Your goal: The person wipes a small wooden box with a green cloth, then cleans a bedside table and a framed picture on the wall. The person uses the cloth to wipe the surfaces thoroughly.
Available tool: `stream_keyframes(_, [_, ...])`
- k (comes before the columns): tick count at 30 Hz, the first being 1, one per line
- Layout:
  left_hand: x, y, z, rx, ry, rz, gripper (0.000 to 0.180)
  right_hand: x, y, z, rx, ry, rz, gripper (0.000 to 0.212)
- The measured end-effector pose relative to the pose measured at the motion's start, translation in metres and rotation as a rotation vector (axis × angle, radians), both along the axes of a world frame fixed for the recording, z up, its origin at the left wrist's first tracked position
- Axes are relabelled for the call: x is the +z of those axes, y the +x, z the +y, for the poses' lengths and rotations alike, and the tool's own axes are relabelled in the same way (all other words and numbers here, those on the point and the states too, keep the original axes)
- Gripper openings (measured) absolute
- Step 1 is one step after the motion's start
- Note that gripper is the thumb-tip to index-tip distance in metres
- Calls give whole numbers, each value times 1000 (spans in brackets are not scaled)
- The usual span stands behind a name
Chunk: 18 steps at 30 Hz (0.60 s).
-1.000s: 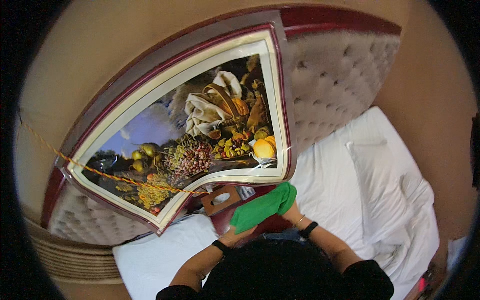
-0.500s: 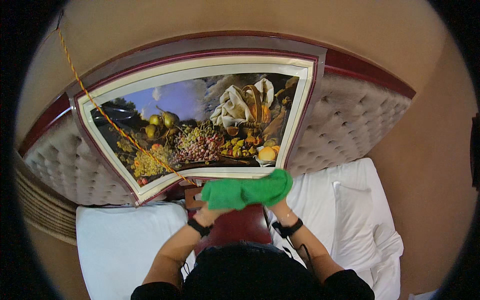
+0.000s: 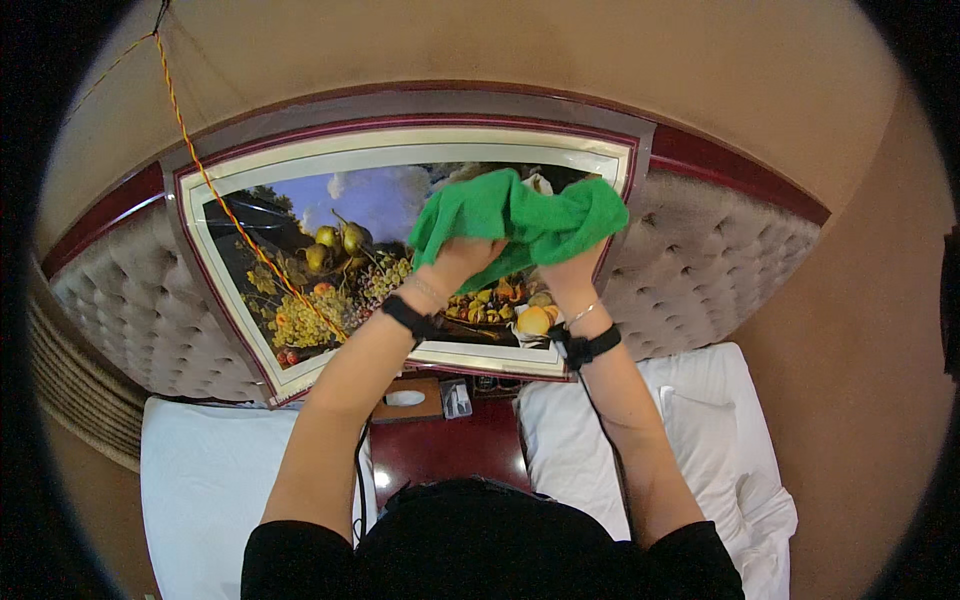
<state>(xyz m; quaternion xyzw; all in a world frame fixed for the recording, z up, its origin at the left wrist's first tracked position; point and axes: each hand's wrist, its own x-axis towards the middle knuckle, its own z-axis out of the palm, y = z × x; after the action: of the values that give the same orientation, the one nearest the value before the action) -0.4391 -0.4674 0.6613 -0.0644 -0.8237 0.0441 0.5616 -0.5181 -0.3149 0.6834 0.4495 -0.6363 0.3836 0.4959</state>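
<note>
Clutching a rumpled, bright green cloth (image 3: pixel 522 215) are left hand (image 3: pixel 466 262) and right hand (image 3: pixel 573 273).

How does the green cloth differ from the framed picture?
Colour: the green cloth is plain green, while the framed picture shows many-coloured fruit under a blue sky.
Shape: the cloth is bunched in loose folds; the picture has a straight-sided pale border.
Size: the cloth looks smaller, hiding only part of the picture.
Shared: both appear between the tufted headboard panels.
</note>
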Motion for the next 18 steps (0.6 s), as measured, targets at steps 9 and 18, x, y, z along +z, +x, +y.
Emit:
stream_keyframes(9, [75, -84, -50, 118, 58, -150, 40, 68, -82, -77, -82, 18, 165, 50])
stream_keyframes(18, [65, -100, -65, 156, -124, -29, 43, 48, -114, -100, -159, -18, 267, 63])
